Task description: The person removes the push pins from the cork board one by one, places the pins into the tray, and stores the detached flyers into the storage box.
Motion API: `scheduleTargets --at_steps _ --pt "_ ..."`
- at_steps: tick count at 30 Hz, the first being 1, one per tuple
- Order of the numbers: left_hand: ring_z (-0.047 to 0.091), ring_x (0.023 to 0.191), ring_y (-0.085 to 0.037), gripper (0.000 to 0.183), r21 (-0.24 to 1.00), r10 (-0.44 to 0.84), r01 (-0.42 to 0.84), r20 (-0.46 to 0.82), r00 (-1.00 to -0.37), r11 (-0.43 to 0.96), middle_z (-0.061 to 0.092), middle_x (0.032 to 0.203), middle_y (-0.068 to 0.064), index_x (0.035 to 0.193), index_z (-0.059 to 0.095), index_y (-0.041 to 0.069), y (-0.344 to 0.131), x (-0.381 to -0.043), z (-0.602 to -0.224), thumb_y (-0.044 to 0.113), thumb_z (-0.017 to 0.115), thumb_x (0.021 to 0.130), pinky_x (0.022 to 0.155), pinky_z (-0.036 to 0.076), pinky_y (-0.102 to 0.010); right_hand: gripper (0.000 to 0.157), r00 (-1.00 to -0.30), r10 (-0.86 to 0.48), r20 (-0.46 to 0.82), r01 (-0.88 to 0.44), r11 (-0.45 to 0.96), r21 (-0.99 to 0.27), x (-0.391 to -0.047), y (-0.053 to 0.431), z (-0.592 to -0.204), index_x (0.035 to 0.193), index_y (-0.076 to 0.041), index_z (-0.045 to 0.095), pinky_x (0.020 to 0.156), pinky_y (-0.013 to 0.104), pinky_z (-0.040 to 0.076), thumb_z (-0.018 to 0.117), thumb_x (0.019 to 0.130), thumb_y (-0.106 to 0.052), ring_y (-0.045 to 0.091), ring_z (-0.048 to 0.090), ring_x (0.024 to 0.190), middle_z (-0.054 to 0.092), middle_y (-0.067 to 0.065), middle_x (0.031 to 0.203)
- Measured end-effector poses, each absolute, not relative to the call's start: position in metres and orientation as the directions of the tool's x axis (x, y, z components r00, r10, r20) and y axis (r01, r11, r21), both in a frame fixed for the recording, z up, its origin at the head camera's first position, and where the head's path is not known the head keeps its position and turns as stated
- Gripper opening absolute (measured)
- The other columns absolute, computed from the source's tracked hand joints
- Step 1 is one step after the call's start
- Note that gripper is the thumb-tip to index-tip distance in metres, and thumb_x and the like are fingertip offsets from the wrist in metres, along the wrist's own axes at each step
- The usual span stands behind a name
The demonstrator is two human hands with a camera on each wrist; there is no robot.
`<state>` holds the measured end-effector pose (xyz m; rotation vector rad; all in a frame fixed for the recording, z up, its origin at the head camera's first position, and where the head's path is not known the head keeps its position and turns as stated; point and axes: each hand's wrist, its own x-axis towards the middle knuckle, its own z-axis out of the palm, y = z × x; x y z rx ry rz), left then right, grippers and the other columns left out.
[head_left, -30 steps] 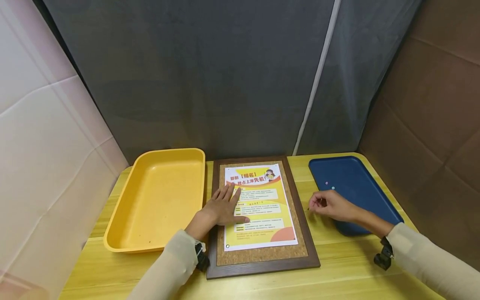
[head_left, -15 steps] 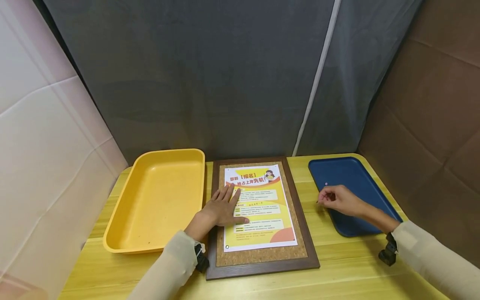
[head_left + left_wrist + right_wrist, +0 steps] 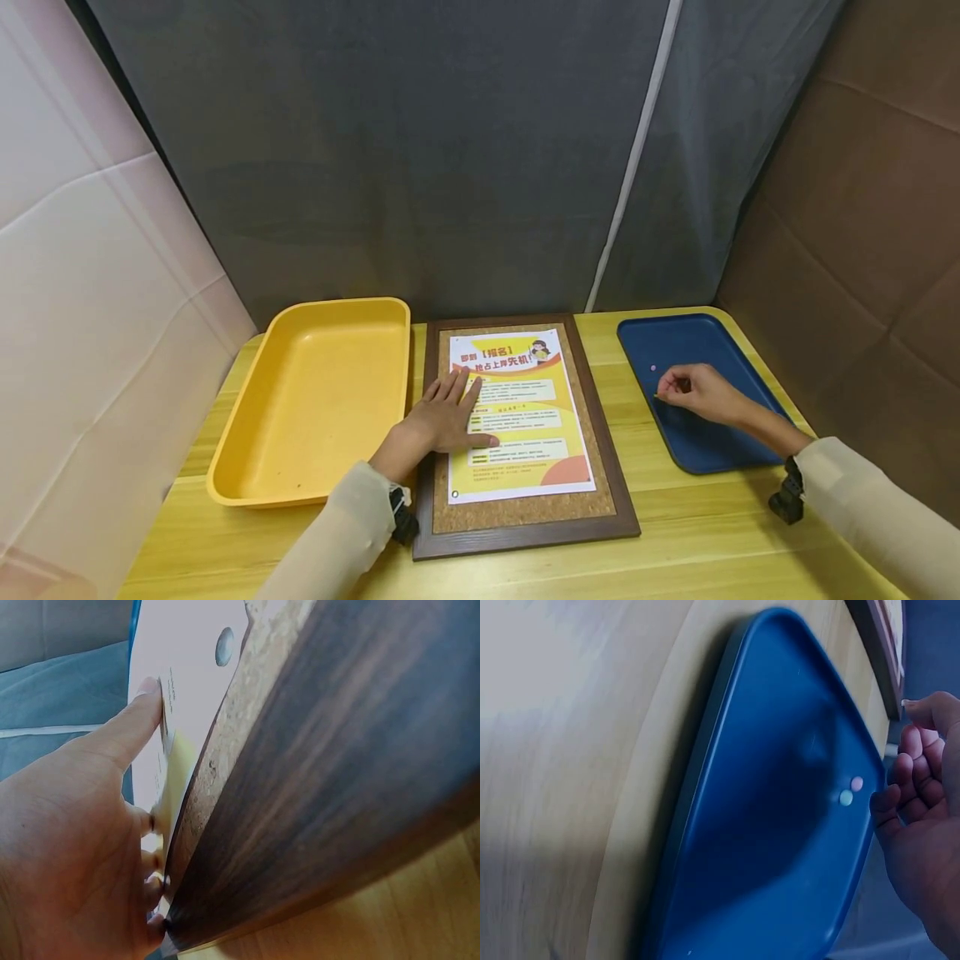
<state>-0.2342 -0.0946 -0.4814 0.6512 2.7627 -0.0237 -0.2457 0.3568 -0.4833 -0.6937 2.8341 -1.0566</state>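
My left hand [image 3: 448, 417] lies flat with spread fingers on a printed yellow and white poster [image 3: 525, 417], over its left side. The poster lies on a cork board [image 3: 525, 518] with a dark wood frame. A silver round tack [image 3: 224, 646] sits in one poster corner. My right hand [image 3: 701, 393] hovers over the left part of a blue tray [image 3: 738, 367], fingers curled, thumb close to the forefinger. A tiny yellowish tip shows at those fingertips; I cannot tell whether they pinch something. Near the hand lie a pink tack [image 3: 857, 783] and a pale green tack [image 3: 846, 798].
A deep yellow tray [image 3: 315, 400] stands left of the board, with a few tiny dark specks inside. All rest on a wooden table [image 3: 697, 533]. A grey curtain [image 3: 420, 167] hangs behind, with cloth partitions at both sides.
My right hand has moved right, from the table beside the board to over the blue tray, its fingers staying curled. It now covers the pale green tack in the head view. The left hand stays put.
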Motion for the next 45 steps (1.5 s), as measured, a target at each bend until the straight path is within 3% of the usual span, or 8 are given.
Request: scheduleTargets --at_steps 7,18,32,45 --pt "-0.001 0.151 -0.032 0.108 0.059 0.437 0.44 -0.293 -0.85 0.896 -0.003 0.164 -0.013 0.159 0.006 0.014 -0.095 -0.234 -0.48 0.082 0.042 0.083 0.12 0.008 -0.052 0.004 -0.916 -0.384 0.117 -0.373 0.706 -0.602 -0.254 0.372 -0.487 0.083 -0.005 0.07 0.058 0.022 0.046 0.069 0.087 -0.006 0.006 0.053 0.064 0.063 -0.004 0.076" --pt "-0.001 0.151 -0.032 0.108 0.057 0.435 0.438 -0.29 -0.852 0.897 -0.002 0.164 -0.013 0.159 0.007 0.013 -0.095 -0.234 -0.477 0.081 0.043 0.083 0.119 0.008 -0.053 0.007 -0.923 -0.361 0.132 -0.368 0.732 -0.574 -0.263 0.385 -0.494 0.079 -0.007 0.069 0.058 0.02 0.045 0.07 0.083 -0.001 0.003 0.052 0.064 0.063 -0.003 0.073" --pt "-0.002 0.151 -0.032 0.108 0.052 0.438 0.444 -0.301 -0.847 0.894 -0.004 0.164 -0.013 0.159 0.004 0.015 -0.095 -0.234 -0.48 0.082 0.04 0.083 0.12 0.006 -0.052 0.006 -0.943 -0.327 0.064 -0.306 0.773 -0.557 -0.267 0.394 -0.502 0.083 -0.002 0.069 0.059 0.022 0.045 0.069 0.087 -0.006 0.006 0.052 0.064 0.062 0.0 0.074" --pt "-0.001 0.151 -0.032 0.107 0.055 0.431 0.437 -0.307 -0.848 0.898 -0.003 0.164 -0.013 0.159 0.006 0.015 -0.095 -0.232 -0.478 0.082 0.041 0.083 0.12 0.007 -0.052 0.005 -0.949 -0.31 0.065 -0.293 0.783 -0.548 -0.268 0.397 -0.505 0.083 -0.005 0.069 0.061 0.022 0.045 0.069 0.087 -0.007 0.006 0.053 0.065 0.063 -0.001 0.074"
